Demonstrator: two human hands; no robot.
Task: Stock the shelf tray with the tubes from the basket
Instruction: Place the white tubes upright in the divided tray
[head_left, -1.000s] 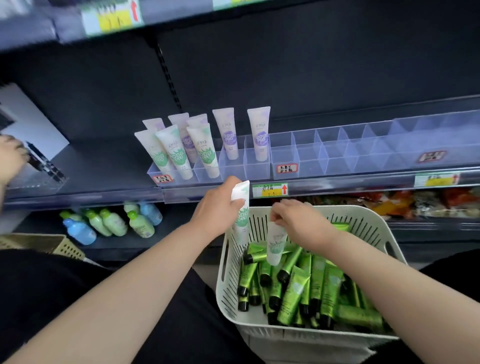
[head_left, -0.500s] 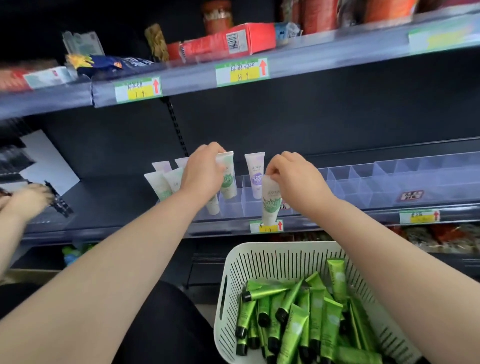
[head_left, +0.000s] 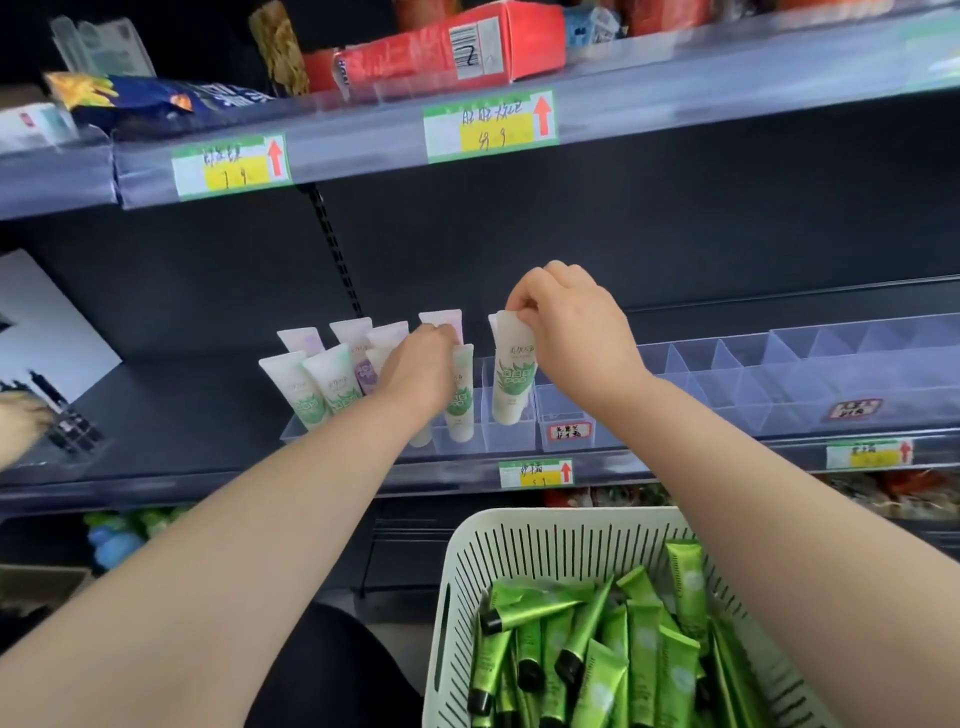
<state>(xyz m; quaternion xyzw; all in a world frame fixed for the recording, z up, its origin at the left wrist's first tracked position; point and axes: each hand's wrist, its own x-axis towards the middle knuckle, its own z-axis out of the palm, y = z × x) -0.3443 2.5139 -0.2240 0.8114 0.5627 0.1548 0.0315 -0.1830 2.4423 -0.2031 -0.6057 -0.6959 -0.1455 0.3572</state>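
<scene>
Head view shows your right hand (head_left: 576, 332) with its fingers pinching the top edge of a white tube (head_left: 514, 379), which stands cap down in a front compartment of the clear shelf tray (head_left: 779, 395). Your left hand (head_left: 418, 371) grips a second tube (head_left: 461, 402) just beside it. Green tubes (head_left: 639, 660) fill the basket (head_left: 519, 540) below.

handwritten 2, on red box (head_left: 405, 57)

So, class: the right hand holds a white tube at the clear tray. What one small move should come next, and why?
Probably ease the white tube down the last bit and let go. The right hand pinches its flat top end, its cap end already sits low inside a compartment of the clear tray, and it stands nearly upright.
</scene>
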